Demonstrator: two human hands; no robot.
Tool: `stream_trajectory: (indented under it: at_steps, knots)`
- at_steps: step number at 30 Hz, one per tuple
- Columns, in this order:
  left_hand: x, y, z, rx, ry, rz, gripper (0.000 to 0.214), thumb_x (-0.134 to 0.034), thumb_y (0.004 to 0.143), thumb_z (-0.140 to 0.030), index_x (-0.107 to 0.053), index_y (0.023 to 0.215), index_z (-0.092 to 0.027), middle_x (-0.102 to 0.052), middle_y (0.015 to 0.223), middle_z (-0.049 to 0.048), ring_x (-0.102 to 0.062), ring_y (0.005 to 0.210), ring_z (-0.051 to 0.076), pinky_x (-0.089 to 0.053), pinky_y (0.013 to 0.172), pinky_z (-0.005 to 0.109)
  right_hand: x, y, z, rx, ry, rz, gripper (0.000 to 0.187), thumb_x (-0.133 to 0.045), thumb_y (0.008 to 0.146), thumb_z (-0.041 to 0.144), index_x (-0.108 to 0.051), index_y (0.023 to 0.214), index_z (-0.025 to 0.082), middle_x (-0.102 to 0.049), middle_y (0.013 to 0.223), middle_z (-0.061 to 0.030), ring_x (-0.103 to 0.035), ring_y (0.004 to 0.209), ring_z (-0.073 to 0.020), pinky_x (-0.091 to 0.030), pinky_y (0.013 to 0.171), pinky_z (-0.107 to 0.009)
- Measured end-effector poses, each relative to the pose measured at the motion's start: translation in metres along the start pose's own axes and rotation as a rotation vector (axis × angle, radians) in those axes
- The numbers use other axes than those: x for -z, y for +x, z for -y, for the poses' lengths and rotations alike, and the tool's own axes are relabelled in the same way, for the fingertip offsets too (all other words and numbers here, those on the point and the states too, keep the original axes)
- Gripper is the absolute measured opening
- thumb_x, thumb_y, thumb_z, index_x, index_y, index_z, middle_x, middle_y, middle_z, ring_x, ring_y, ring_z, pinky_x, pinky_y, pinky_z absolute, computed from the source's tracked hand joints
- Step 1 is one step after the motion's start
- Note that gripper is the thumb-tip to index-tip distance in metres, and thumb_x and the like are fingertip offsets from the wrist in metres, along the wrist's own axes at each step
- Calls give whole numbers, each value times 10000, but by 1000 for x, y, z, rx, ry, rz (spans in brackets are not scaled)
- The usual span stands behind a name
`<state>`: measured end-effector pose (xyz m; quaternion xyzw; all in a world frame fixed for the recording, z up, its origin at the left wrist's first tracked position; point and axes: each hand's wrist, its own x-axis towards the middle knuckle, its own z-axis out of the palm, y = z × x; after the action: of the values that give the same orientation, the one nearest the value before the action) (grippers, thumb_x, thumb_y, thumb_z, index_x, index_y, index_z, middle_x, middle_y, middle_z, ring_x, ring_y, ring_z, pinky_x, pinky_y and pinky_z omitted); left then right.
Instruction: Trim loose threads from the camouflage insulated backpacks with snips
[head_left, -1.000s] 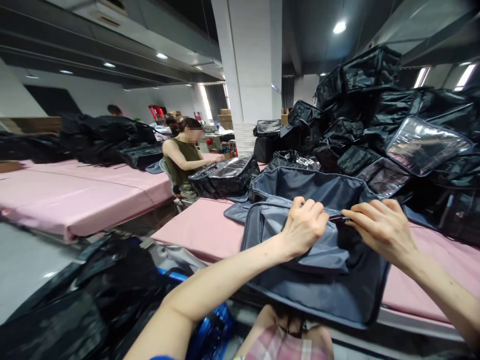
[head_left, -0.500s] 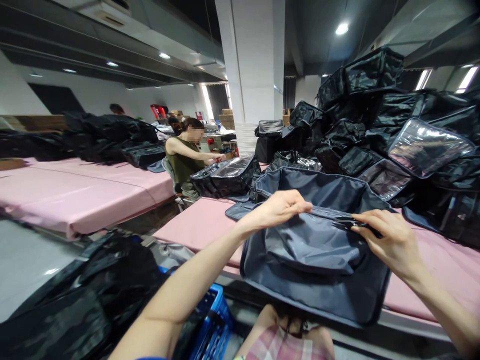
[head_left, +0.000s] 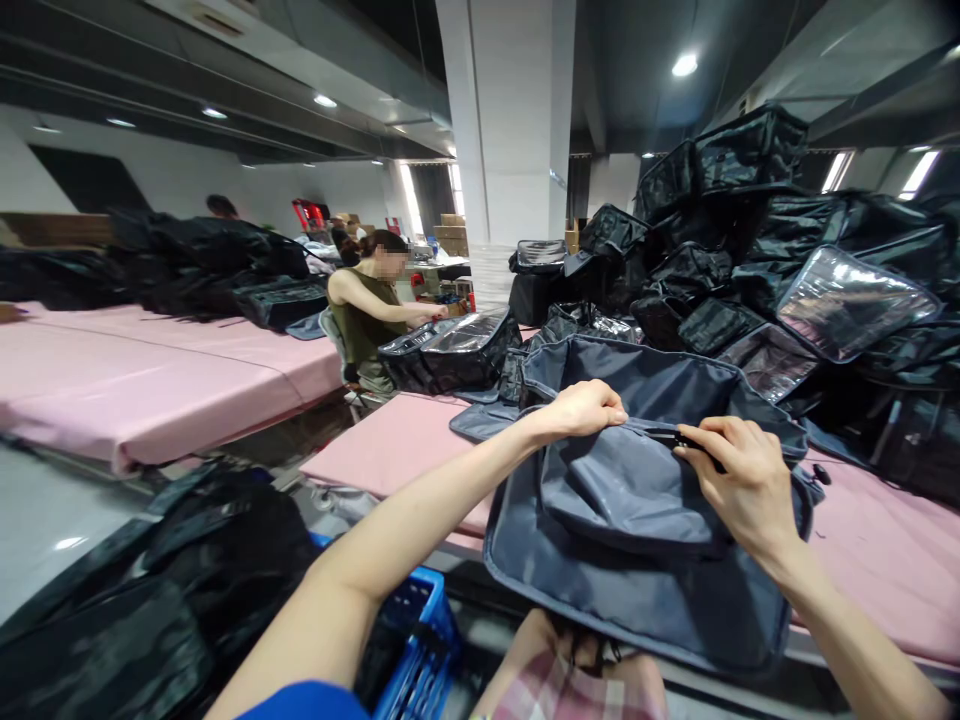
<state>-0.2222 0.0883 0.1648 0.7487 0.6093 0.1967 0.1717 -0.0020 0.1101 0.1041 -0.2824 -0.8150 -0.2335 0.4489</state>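
A dark blue-grey fabric bag [head_left: 630, 500] lies open in front of me, its flap hanging over the table's front edge. My left hand [head_left: 589, 408] is closed, pinching the seam edge of the bag's inner panel. My right hand [head_left: 739, 480] is closed around small thread snips [head_left: 666, 435]. Their thin blades point left along the same seam, close to my left fingertips. The handles are mostly hidden in my palm.
The bag rests on a pink-covered table [head_left: 390, 440]. Black camouflage bags [head_left: 750, 230] are heaped behind and right. A blue crate [head_left: 424, 630] and dark bags [head_left: 217, 570] sit low left. A co-worker [head_left: 375, 310] sits across at left, by another pink table [head_left: 187, 380].
My right hand and the snips have moved left along the seam, closer to my left hand. My left hand keeps its pinch on the edge. The bag has shifted slightly right.
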Motion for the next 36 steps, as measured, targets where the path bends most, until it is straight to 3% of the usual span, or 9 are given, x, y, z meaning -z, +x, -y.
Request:
stream_trajectory:
  at_steps: [8, 21, 26, 30, 32, 36]
  knots:
    - [-4, 2, 6, -16, -41, -11, 220, -513, 774, -262, -695, 811, -144, -586, 678, 2, -498, 658, 119, -359, 592, 204, -1, 4, -4, 32, 35, 60, 139, -577, 831, 262, -652, 925, 191, -616, 843, -48, -541, 755, -174, -369, 651, -322]
    - [-3, -1, 1, -11, -18, -33, 234, -504, 774, -263, -702, 832, -153, -597, 673, 2, -497, 641, 124, -387, 628, 216, -7, 10, 4, 34, 60, 82, 119, -562, 839, 248, -634, 907, 182, -612, 832, -50, -526, 745, -175, -367, 636, -318]
    - [-5, 0, 3, -31, -14, -41, 240, -503, 772, -270, -703, 832, -152, -606, 679, 5, -506, 644, 124, -391, 627, 213, -9, 9, 1, -59, 227, 115, 89, -580, 829, 248, -642, 879, 208, -620, 814, -28, -547, 735, -160, -411, 637, -300]
    - [-5, 0, 4, -32, -25, -39, 244, -503, 770, -274, -704, 829, -151, -617, 697, 9, -517, 662, 128, -396, 632, 212, -8, 10, -8, -173, 387, 160, 100, -595, 818, 293, -654, 872, 232, -629, 824, -22, -578, 752, -160, -451, 653, -299]
    - [-5, 0, 5, -40, -30, -34, 241, -502, 766, -268, -702, 825, -149, -625, 709, 9, -526, 674, 131, -396, 635, 210, -4, 9, -18, -215, 429, 115, 121, -593, 819, 314, -653, 886, 234, -629, 852, -31, -591, 764, -166, -464, 664, -306]
    - [-5, 2, 6, -37, -23, -30, 234, -497, 765, -259, -700, 813, -152, -641, 735, 11, -543, 701, 136, -399, 649, 207, 8, -1, -34, -138, 260, 40, 144, -598, 817, 320, -648, 920, 232, -619, 877, -44, -582, 798, -185, -439, 673, -329]
